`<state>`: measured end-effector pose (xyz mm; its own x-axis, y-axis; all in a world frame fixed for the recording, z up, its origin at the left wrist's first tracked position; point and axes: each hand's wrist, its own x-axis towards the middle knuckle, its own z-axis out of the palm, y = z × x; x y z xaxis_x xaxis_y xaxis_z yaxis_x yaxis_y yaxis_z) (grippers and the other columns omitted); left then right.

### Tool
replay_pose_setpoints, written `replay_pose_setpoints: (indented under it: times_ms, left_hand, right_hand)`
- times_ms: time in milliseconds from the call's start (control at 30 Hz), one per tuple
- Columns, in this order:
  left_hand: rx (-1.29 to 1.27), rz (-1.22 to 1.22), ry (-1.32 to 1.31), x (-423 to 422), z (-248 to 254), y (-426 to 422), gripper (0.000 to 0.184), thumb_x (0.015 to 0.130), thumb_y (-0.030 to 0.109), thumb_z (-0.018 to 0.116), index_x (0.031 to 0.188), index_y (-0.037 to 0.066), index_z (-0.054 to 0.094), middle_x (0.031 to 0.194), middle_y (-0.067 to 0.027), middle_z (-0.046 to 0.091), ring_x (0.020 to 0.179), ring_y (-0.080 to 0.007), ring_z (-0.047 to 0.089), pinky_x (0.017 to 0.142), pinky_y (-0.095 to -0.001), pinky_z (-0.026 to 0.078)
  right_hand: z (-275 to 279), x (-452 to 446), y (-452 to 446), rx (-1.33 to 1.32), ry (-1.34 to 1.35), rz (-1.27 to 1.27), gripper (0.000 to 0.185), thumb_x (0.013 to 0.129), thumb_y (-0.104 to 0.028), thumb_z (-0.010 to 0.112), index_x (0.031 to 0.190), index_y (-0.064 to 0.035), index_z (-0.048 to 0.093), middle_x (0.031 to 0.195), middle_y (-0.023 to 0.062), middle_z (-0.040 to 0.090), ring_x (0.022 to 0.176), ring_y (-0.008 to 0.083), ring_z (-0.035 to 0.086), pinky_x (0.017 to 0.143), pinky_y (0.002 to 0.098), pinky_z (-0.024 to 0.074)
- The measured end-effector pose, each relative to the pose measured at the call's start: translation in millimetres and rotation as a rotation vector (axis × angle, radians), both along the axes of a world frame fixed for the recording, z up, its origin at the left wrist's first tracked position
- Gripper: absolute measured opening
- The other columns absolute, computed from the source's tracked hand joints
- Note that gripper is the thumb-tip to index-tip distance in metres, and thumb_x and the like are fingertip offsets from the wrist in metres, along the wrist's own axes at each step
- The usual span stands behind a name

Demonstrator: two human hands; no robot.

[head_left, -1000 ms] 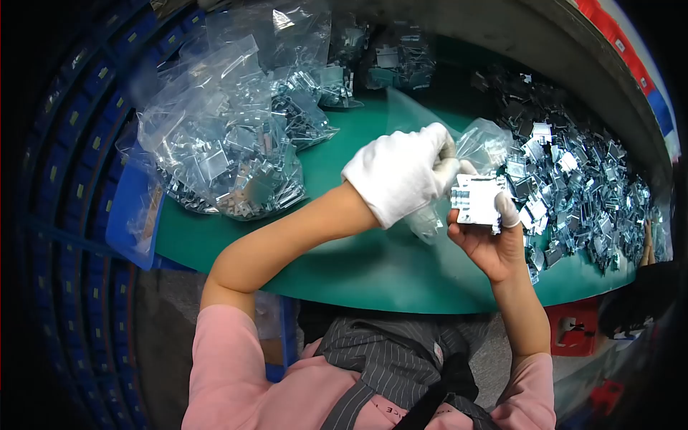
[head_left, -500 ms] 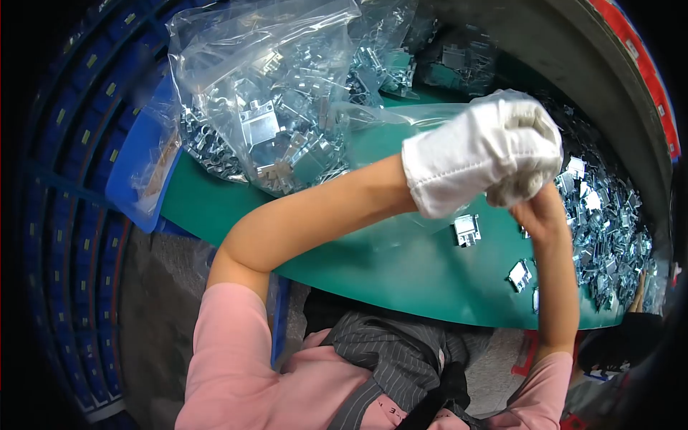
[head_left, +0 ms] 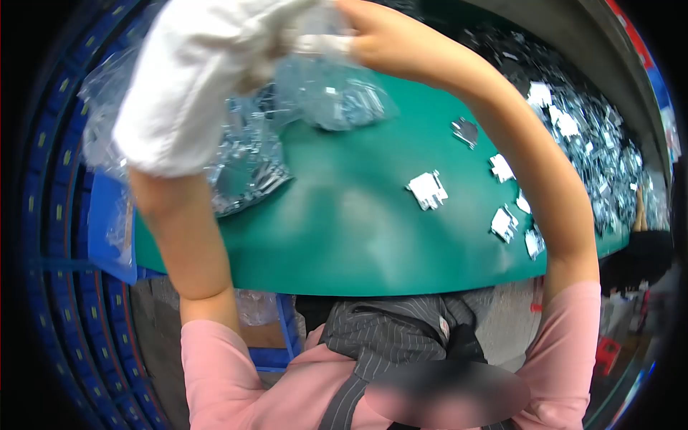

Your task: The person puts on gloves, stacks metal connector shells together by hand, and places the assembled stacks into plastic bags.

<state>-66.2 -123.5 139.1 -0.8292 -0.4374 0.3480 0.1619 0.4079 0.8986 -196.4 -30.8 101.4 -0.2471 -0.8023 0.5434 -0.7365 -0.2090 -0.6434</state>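
My left hand (head_left: 215, 64), in a white glove, is raised at the upper left, blurred and partly cut off by the frame's top edge. Its fingers look curled, close against my right hand (head_left: 355, 36). Clear plastic film of a bag (head_left: 337, 100) runs up to both hands, which appear closed on it. Small metal parts show in its lower end. Below my left hand, a larger clear bag (head_left: 251, 161) of shiny metal parts lies on the green table (head_left: 337, 236). The glove hides much of it.
Several loose metal pieces, one a bracket-like part (head_left: 428, 190), lie on the table. A big heap of metal parts (head_left: 598, 158) fills the right side. Blue bins (head_left: 111, 229) stand at the left, beside blue shelving (head_left: 50, 215). A grey wall curves behind the heap.
Both hands have moved left and upward, from over the table's right part to above the bags. The view has shifted too. More loose pieces now show beside my right forearm.
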Motion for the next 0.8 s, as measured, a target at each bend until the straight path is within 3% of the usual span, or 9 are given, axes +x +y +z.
replay_pose_setpoints:
  times_ms: [133,233,300,433,500,567,633,700,800]
  left_hand:
    - [-0.237,0.3,-0.011,1,-3,7,0.021,0.083,0.022,0.057,0.097,0.008,0.059,0.067,0.0066,0.046,0.051,0.0,0.032,0.044,-0.0155,0.021]
    - [-0.708,0.328,0.222,13,-11,-12,0.028,0.086,0.02,0.052,0.109,0.005,0.057,0.085,-0.0001,0.053,0.057,-0.0017,0.037,0.047,-0.0161,0.028]
    - [-0.695,-0.172,0.359,14,-6,-6,0.031,0.088,0.019,0.049,0.113,0.003,0.056,0.09,-0.0029,0.055,0.06,-0.0022,0.04,0.049,-0.0163,0.032]
    - [-0.525,-0.236,0.004,5,-15,79,0.018,0.084,0.014,0.054,0.098,0.003,0.058,0.084,-0.0086,0.058,0.067,-0.0158,0.053,0.059,-0.0241,0.041]
    - [-0.649,-0.239,-0.137,-11,-34,92,0.012,0.082,0.012,0.057,0.09,0.003,0.06,0.081,-0.0115,0.06,0.07,-0.0225,0.059,0.065,-0.028,0.045]
    - [-0.954,-0.39,-0.234,-26,-62,90,0.019,0.078,0.017,0.058,0.093,0.005,0.059,0.083,-0.0124,0.06,0.074,-0.0294,0.059,0.067,-0.0349,0.047]
    - [-0.956,-0.49,-0.372,-37,-91,95,0.027,0.079,0.02,0.057,0.103,0.008,0.055,0.084,-0.0115,0.058,0.076,-0.0294,0.058,0.066,-0.037,0.046]
    - [-1.003,-0.483,-0.39,-44,-117,107,0.034,0.08,0.023,0.056,0.111,0.009,0.05,0.085,-0.0116,0.054,0.076,-0.0299,0.055,0.066,-0.0376,0.045]
    - [-0.973,-0.566,-0.325,-40,-131,123,0.035,0.077,0.017,0.06,0.11,0.008,0.05,0.083,-0.0108,0.053,0.073,-0.0296,0.053,0.067,-0.038,0.044]
  right_hand:
    - [6,-51,18,0.115,-0.273,0.399,0.031,0.084,-0.011,0.053,0.114,-0.001,0.053,0.104,0.0104,0.061,0.095,0.0162,0.057,0.084,0.0265,0.0436]
    - [7,-85,64,-0.061,-0.358,0.101,0.029,0.09,-0.017,0.046,0.113,0.0002,0.051,0.099,0.0132,0.06,0.088,0.0226,0.058,0.082,0.0343,0.0471]
    - [-11,-100,95,0.546,-0.123,-0.535,0.043,0.084,-0.031,0.057,0.116,-0.0043,0.051,0.115,0.0124,0.053,0.101,0.02,0.053,0.087,0.0319,0.0406]
    - [-117,-85,162,0.744,0.583,-0.49,0.041,0.079,-0.03,0.06,0.112,-0.0064,0.054,0.108,0.0156,0.054,0.093,0.0301,0.054,0.082,0.0386,0.0432]
    - [-126,-58,184,0.517,0.511,-0.43,0.038,0.08,-0.024,0.059,0.115,-0.0085,0.053,0.104,0.0148,0.054,0.093,0.0314,0.053,0.079,0.039,0.044]
    - [-112,-20,200,0.471,0.16,-0.46,0.031,0.083,-0.018,0.055,0.113,-0.0095,0.054,0.097,0.0139,0.058,0.091,0.0284,0.055,0.077,0.0358,0.0448]
    - [-115,9,214,0.259,-0.276,-0.538,0.028,0.087,-0.015,0.05,0.114,-0.0094,0.053,0.091,0.0155,0.06,0.083,0.0253,0.059,0.074,0.0324,0.0459]
    - [-104,26,232,0.479,-0.607,-0.482,0.029,0.089,-0.013,0.047,0.117,-0.0094,0.051,0.093,0.0163,0.06,0.081,0.0256,0.059,0.075,0.0321,0.0457]
    - [-108,22,258,0.326,-0.015,-0.607,0.032,0.085,-0.013,0.052,0.117,-0.0092,0.051,0.1,0.0142,0.057,0.088,0.0283,0.054,0.08,0.0354,0.0421]
